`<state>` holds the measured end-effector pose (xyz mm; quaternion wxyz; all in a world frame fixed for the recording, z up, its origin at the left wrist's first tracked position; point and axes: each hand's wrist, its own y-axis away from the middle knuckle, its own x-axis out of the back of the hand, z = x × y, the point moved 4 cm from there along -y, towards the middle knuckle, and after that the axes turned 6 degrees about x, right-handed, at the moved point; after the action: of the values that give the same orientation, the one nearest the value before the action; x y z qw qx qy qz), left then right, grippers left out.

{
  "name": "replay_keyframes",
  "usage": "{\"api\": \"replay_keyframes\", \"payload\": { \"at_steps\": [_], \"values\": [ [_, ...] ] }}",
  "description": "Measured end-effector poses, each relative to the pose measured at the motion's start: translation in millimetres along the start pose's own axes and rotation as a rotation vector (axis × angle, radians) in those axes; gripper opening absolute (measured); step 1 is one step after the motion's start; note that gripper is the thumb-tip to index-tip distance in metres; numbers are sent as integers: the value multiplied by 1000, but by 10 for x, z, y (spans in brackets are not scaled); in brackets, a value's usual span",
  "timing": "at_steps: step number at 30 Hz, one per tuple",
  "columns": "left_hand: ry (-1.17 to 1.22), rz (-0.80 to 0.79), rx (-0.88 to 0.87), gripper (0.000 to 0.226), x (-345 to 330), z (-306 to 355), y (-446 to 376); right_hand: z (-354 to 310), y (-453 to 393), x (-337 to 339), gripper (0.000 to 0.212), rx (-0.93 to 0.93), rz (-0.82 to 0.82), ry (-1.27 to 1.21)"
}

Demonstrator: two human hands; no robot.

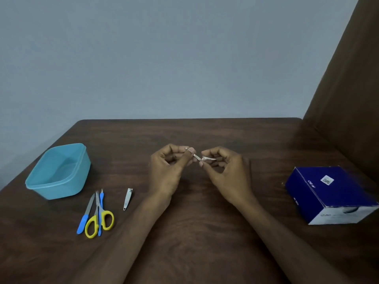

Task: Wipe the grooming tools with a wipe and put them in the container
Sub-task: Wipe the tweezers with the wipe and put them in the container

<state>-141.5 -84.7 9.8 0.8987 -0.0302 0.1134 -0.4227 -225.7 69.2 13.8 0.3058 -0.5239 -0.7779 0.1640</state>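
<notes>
Both hands are raised a little above the middle of the dark wooden tabletop (205,232), fingers curled inward toward each other. The left hand (168,167) has its grip pinched on one end of a small pale strip (197,157), thumb pressed over it against the forefinger. The right hand (223,169) pinches the other end, where a bit of white material sticks out between its fingertips; whether that strip is a folded wipe or its packet is too small to tell. The two grips almost meet, with only the short strip between them.

Taking the blue container (59,171) as the landmark: it stands open and lidless well to the left of the hands, near the tabletop's left edge. Just in front of it, toward the person, lie the grooming tools in a tight bunch: yellow-handled scissors (99,220), a blue-handled file (86,216) touching them on the left, and a slim blue-handled tool (101,212) lying across the scissors. A metal nail clipper (128,198) lies by itself to the right of that bunch, between the container and the left forearm. Far across from the container, beyond the right hand, sits a dark blue cardboard box (332,193) with a white end face.
</notes>
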Motion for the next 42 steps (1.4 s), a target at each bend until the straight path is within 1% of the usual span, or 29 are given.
{"api": "replay_keyframes", "payload": {
  "at_steps": [2, 4, 8, 11, 15, 17, 19, 23, 25, 27, 29, 31, 35, 39, 42],
  "values": [
    [32, -11, 24, 8, -7, 3, 12, -33, -5, 18, 16, 109, -5, 104],
    [25, -23, 31, 9, -2, 10, 25, -18, -26, 44, 13, 123, -32, 129],
    [-67, -88, -13, 13, 16, 51, 22, 86, -74, 121, 16, -53, -91, -38],
    [-160, -134, -48, 13, 34, 64, 16, 146, -82, 180, 19, -107, -91, -65],
    [-262, -89, -98, 11, 56, 78, 37, 140, -90, 237, 27, -114, 45, -68],
    [-270, -65, -83, 10, 50, 63, 40, 81, -61, 242, 19, -64, 93, -33],
    [-240, -48, -45, 10, 35, 40, 44, -16, -12, 217, 13, 55, 81, 56],
    [-210, -19, -10, 12, 14, 32, 60, -168, 10, 147, 15, 263, 84, 161],
    [-215, -9, -12, 13, 12, 47, 68, -222, 21, 89, 17, 362, 64, 256],
    [-226, 3, -5, 13, 19, 40, 58, -222, 37, 44, 13, 419, 26, 309],
    [-209, 29, 8, 13, 38, 20, 37, -181, 52, 42, 6, 432, 2, 332],
    [-157, 53, 25, 15, 50, 6, 25, -133, 57, 71, 3, 430, 9, 371],
    [-84, 55, 58, 14, 44, -2, 27, -155, 43, 78, 4, 439, 17, 379],
    [-109, 46, 53, 12, 33, 2, 38, -225, 45, 27, 3, 475, 14, 377],
    [-58, 76, 66, 15, 74, -5, 15, -136, 43, 78, 7, 444, 22, 420]
  ]
}}
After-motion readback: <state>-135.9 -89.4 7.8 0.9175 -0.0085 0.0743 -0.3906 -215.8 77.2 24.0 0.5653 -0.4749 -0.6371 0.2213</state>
